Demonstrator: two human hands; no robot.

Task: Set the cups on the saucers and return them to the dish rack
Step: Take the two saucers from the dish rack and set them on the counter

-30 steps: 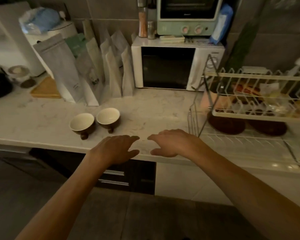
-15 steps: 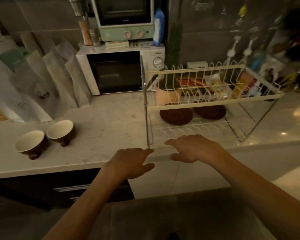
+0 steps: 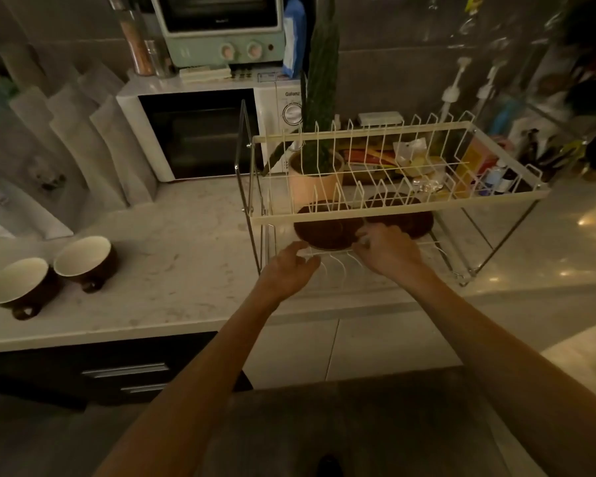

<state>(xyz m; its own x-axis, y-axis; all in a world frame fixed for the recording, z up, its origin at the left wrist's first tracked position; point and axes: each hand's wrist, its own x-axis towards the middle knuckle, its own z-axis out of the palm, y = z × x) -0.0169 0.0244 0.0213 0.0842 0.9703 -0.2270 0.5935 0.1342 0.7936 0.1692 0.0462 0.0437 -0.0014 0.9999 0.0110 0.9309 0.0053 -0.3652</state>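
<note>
Both hands have gone forward from the near counter edge into the lower shelf of the dish rack, and the view has swung right, so the cups now sit far off at the left.

Going left to right: two brown cups with cream insides stand side by side on the pale marble counter, tipped slightly toward me. The left cup is nearer; the right cup sits just beside it, about touching. Each has a small handle facing me. Behind them stand pale paper pouches, then a white microwave with a mint green toaster oven on top.

Next comes the two-tier wire rack. On its lower shelf lie two dark brown saucers, flat, under the cream upper shelf. My left hand reaches for the near left edge of the left saucer, fingers loosely spread and holding nothing yet. My right hand is at that saucer's right rim, fingertips curled toward it; I cannot tell whether they have closed on it. The right saucer lies just beyond, partly hidden by the rack's front rail. A potted plant stands behind the rack.

I judge the saucers to be glazed ceramic: stiff, moderately heavy, smooth and breakable. Pinching the rim at opposite edges and sliding out low looks best, since the upper shelf leaves little headroom. The cups look best taken by the handle or around the bowl.
</note>
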